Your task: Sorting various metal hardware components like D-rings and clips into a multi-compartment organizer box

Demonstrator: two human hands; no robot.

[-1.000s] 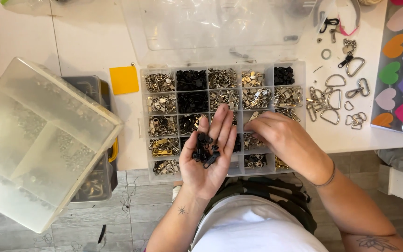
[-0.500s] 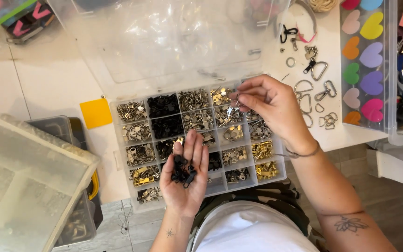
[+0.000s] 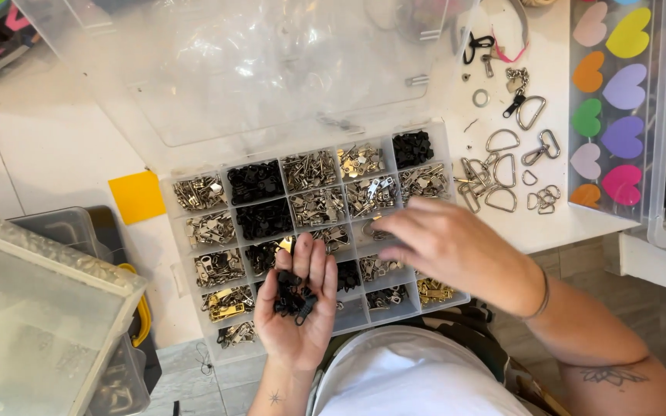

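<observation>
Left hand point(image 3: 296, 304): nearest the body, palm up and cupped, fingers together, cradling a small heap of black zipper pulls point(image 3: 293, 295); it lies over the near edge of the compartment box point(image 3: 194, 343).

Right hand point(image 3: 445, 245): palm down over the box's right-middle cells, fingers loosely curled, blurred; whether the fingertips pinch anything cannot be told. Half a second ago it was higher, over the upper right cells, with a silver piece between its fingers; it has since dropped nearer.

Compartment box: clear plastic, cells of silver, brass and black hardware, its near edge overhanging the table edge. Its open lid point(image 3: 256, 69) leans away beyond it.

Left: yellow square point(image 3: 137, 196) just beside the box; clear lidded bin point(image 3: 32, 308) at the near left corner, crowding that side.

Right, farther: loose metal rings and clasps point(image 3: 506, 166) on bare white table point(image 3: 32, 154); tray of coloured hearts point(image 3: 609, 100) beyond them.
</observation>
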